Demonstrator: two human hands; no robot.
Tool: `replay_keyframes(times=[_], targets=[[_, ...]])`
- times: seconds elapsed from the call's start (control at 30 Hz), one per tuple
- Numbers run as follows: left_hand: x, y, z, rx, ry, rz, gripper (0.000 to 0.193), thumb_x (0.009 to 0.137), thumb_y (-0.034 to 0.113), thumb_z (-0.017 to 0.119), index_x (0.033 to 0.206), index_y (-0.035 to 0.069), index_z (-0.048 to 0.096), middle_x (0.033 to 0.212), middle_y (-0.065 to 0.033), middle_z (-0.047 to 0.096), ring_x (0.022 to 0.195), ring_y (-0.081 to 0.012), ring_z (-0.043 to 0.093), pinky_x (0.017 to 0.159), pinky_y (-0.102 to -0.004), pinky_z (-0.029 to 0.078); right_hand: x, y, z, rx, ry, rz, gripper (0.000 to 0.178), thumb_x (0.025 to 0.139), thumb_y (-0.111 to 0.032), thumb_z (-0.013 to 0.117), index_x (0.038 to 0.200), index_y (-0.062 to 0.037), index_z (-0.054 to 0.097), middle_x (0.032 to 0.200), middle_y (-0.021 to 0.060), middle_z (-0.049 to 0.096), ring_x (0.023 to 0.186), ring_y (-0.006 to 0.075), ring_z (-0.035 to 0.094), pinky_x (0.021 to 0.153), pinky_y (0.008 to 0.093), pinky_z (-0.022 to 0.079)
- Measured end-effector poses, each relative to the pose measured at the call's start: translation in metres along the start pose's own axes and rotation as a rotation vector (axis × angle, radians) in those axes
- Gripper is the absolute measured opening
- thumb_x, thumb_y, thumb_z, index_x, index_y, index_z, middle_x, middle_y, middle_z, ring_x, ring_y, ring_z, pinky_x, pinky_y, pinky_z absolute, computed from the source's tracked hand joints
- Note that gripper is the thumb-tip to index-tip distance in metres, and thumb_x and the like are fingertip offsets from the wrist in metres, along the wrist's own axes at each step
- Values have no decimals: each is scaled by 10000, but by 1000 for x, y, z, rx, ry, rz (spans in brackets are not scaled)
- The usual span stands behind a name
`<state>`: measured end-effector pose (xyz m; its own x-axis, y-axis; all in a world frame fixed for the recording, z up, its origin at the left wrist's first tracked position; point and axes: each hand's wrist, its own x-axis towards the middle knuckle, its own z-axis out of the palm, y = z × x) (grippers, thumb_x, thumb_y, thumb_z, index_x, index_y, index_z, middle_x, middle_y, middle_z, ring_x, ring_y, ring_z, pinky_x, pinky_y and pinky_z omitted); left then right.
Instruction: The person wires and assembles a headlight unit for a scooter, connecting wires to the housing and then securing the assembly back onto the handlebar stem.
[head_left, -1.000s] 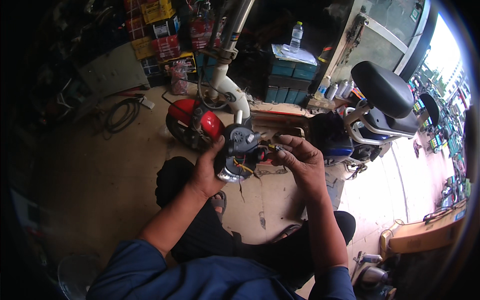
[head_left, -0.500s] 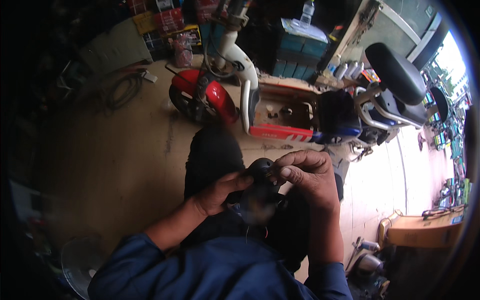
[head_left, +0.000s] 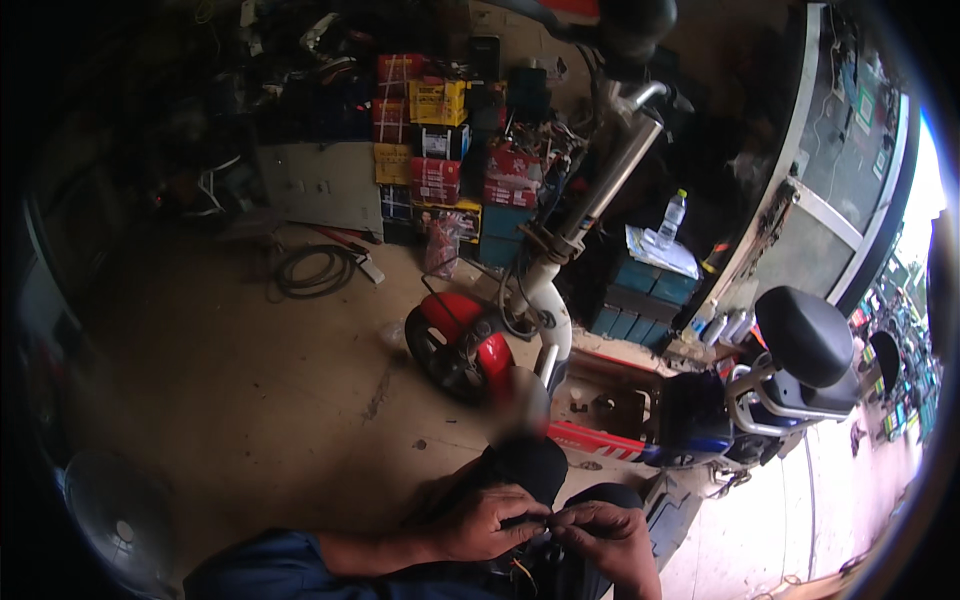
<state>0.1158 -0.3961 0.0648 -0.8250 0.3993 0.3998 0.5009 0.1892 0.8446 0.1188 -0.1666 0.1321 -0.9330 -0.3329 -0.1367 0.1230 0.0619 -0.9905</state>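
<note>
Low in the picture, my left hand (head_left: 488, 522) and my right hand (head_left: 606, 537) meet over my dark-trousered legs. Thumb and fingers of each are pinched, tips almost touching. Whatever lies between them is too small and dark to name. Just below the fingertips, thin light-coloured wires (head_left: 523, 572) show against a dark part that blends with my clothes. Beyond my knees stands an electric scooter (head_left: 590, 440) with a red front fender (head_left: 490, 358), a white steering column and an uncovered floor compartment holding small loose bits.
Stacked boxes (head_left: 436, 182) and a coiled black cable (head_left: 312, 272) lie at the far left. A plastic bottle (head_left: 673, 215) stands on papers over teal batteries (head_left: 655, 280). The scooter's black seat (head_left: 803, 335) is at right. A round translucent object (head_left: 120, 525) sits lower left.
The view has tilted up, so the hands appear lower and more of the room shows. The black rounded part between the hands is no longer distinct. The left fingers have come to a pinch.
</note>
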Motion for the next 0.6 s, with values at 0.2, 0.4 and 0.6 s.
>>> replay_keyframes(times=[0.2,0.4,0.6], targets=[[-6,10,-3,-55,-63,-120,202,998,152,743,1126,-4,748,993,-160,743,949,-296,735,868,-357,564,-1,15,-2,-59,-4,39,98,905,75,778,984,19,795,968,65,766,896,124,706,824,256,559],[-14,-2,12,-229,-104,-213,237,1040,172,704,1177,-19,727,1015,-116,750,945,-175,711,856,-308,553,-3,25,-8,-84,12,-3,69,931,66,755,956,2,765,938,20,744,835,79,664,723,222,532],[-13,3,12,-492,-172,-351,280,1086,173,655,1300,-2,701,1005,-11,726,917,-68,645,825,-255,542,-7,16,-1,-25,6,-24,29,951,-19,770,925,-16,757,828,11,733,745,119,675,663,266,533]])
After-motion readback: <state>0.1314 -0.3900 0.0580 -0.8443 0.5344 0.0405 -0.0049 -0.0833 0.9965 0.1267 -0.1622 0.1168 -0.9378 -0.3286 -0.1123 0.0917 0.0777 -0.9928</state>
